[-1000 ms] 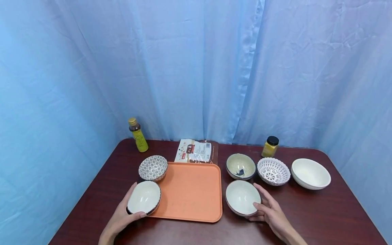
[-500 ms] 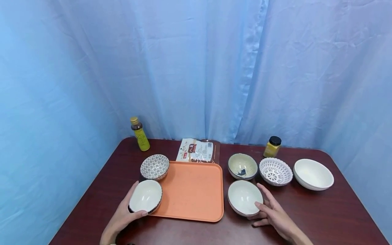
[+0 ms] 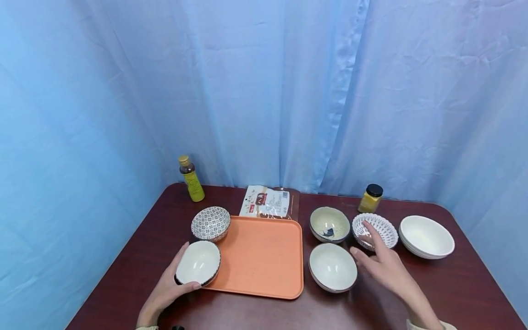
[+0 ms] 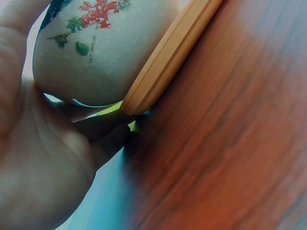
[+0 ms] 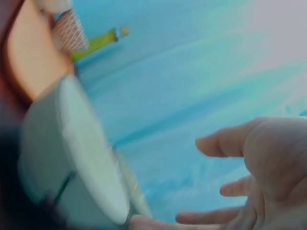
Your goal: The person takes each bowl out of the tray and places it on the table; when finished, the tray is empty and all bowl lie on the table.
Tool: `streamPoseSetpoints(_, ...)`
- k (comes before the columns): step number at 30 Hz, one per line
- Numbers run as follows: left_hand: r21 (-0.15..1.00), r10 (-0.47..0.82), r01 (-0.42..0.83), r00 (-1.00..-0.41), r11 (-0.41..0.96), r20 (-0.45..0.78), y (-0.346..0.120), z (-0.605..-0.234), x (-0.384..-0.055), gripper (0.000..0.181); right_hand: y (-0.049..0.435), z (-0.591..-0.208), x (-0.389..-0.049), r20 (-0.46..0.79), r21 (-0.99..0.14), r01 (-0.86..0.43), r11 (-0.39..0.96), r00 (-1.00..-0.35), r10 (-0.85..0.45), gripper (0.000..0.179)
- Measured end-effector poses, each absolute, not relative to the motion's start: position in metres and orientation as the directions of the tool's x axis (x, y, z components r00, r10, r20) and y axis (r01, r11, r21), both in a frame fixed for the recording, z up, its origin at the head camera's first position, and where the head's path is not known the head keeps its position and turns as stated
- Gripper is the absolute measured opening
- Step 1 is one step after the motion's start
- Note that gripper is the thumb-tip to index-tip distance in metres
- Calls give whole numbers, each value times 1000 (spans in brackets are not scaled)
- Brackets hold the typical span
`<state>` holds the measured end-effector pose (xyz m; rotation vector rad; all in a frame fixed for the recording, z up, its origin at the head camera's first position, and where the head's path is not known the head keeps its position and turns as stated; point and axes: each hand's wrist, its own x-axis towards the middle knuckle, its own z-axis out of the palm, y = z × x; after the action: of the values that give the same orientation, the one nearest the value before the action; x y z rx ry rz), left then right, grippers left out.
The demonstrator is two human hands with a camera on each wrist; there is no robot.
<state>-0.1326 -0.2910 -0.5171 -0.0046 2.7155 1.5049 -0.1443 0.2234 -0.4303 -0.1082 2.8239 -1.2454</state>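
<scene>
My left hand (image 3: 167, 288) holds a white bowl (image 3: 198, 262) with a dark rim at the left front corner of the orange tray (image 3: 264, 256), thumb on the near side and fingers round the far left. In the left wrist view this bowl's outside carries a painted red flower (image 4: 100, 12) and green leaves. My right hand (image 3: 389, 268) hovers with spread fingers, holding nothing. Its fingertips overlap a white bowl with a dark dash pattern (image 3: 384, 229) in the head view. Left of that hand, a second plain white bowl (image 3: 332, 266) stands right of the tray.
A checkered bowl (image 3: 211, 222) sits at the tray's back left corner, a green-labelled bottle (image 3: 193, 184) behind it. Along the back lie a food packet (image 3: 266, 201), a pale bowl with a blue motif (image 3: 326, 222), a yellow jar (image 3: 369, 200) and stacked white bowls (image 3: 426, 236).
My right hand has let go of the plain white bowl and moved up and to the right, toward the dash-patterned bowl. My left hand keeps its hold; the head view has shifted slightly.
</scene>
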Motion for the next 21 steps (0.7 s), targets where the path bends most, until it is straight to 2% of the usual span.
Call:
streamPoseSetpoints(4, 854, 21, -4, -1000, 521, -17, -293, -517, -131, 113, 201, -412, -156, 78, -669, -113, 734, -994, -82, 82)
streamPoseSetpoints(8, 856, 31, 15, -1000, 517, -1, -293, -519, -132, 114, 175, -406, -169, 63, -732, -138, 667, -989, -135, 81)
streamPoseSetpoints(11, 857, 23, 10, -1000, 516, -2, -293, -519, -132, 114, 148, -411, -183, 29, -816, -145, 560, -977, -211, 78)
streamPoseSetpoints(16, 858, 26, 21, -1000, 513, 9, -293, -520, -132, 114, 96, -430, -202, -72, -943, -25, 332, -959, -276, 74)
streamPoseSetpoints(21, 848, 18, 16, -1000, 530, 7, -293, -521, -131, 115, 46, -456, -210, -160, -980, 111, 168, -935, -316, 72)
